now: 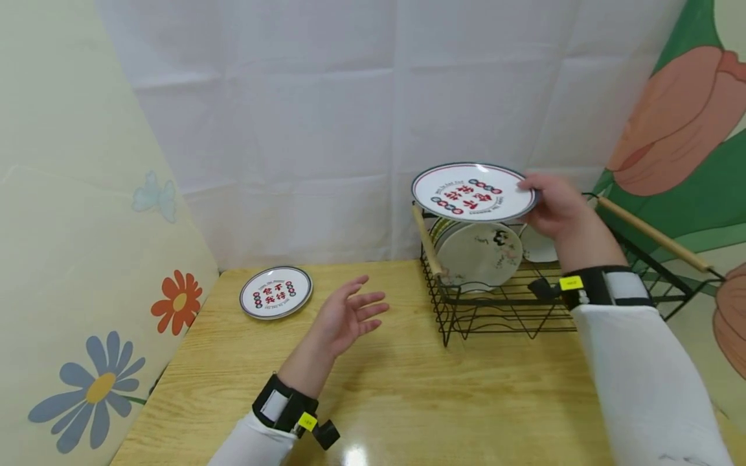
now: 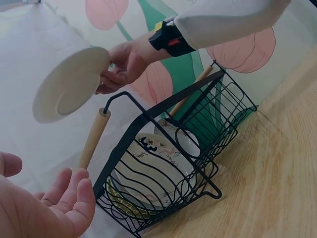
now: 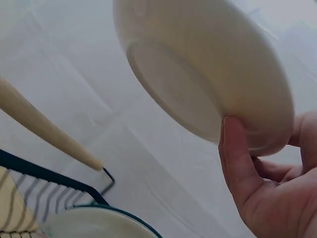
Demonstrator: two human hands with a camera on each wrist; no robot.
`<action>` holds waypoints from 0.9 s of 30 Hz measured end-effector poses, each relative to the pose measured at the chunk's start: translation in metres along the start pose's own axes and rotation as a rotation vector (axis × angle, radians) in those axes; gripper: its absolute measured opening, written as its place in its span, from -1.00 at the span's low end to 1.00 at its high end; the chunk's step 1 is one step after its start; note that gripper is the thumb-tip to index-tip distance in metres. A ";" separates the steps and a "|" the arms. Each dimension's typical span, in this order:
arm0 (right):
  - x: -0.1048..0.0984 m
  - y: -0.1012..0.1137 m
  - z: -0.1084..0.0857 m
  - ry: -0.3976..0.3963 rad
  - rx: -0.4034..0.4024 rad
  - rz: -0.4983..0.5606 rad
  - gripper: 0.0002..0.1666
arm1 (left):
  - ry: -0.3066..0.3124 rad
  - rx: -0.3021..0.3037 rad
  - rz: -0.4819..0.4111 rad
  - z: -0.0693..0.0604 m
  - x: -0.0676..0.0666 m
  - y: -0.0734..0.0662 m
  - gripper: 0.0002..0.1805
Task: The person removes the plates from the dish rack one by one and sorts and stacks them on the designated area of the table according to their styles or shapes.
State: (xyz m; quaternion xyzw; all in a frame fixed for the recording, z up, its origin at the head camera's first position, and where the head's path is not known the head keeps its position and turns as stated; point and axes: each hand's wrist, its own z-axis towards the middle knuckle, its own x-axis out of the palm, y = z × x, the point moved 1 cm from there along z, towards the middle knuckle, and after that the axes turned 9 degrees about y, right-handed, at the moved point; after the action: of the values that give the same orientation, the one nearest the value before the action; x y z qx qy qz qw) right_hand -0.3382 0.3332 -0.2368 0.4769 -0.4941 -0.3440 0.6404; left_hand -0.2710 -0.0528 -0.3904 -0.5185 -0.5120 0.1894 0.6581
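Now the right hand [image 1: 557, 206] pinches the red-lettered plate [image 1: 474, 192] by its rim, fingers [image 3: 237, 151] beneath, probably for steadiness above the wire dish rack [image 2: 185, 94]; left of that grip, the left hand [image 1: 344, 317] hangs empty.

The right forearm [image 1: 594, 246] hides part of the rack [image 1: 507, 302], the smallest lettering [image 1: 449, 184] on the held plate [image 1: 474, 192] is too tiny to read, the right wrist view crops that plate's top, and the left wrist view cuts off part of the left hand [image 2: 47, 208].

Wood-grain table [image 1: 454, 395], on it printed plate [image 1: 276, 292], wire rack [image 1: 495, 302]
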 end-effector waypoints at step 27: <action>0.083 -0.106 -0.044 0.231 -0.063 0.109 -0.20 | 0.083 0.037 -0.041 -0.020 0.012 -0.021 -0.54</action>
State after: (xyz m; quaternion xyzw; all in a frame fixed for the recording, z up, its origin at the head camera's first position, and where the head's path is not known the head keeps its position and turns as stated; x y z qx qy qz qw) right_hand -0.2698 0.2373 -0.3144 0.4657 -0.4310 -0.2668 0.7254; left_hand -0.2550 -0.0617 -0.3650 -0.5030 -0.4914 0.1636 0.6920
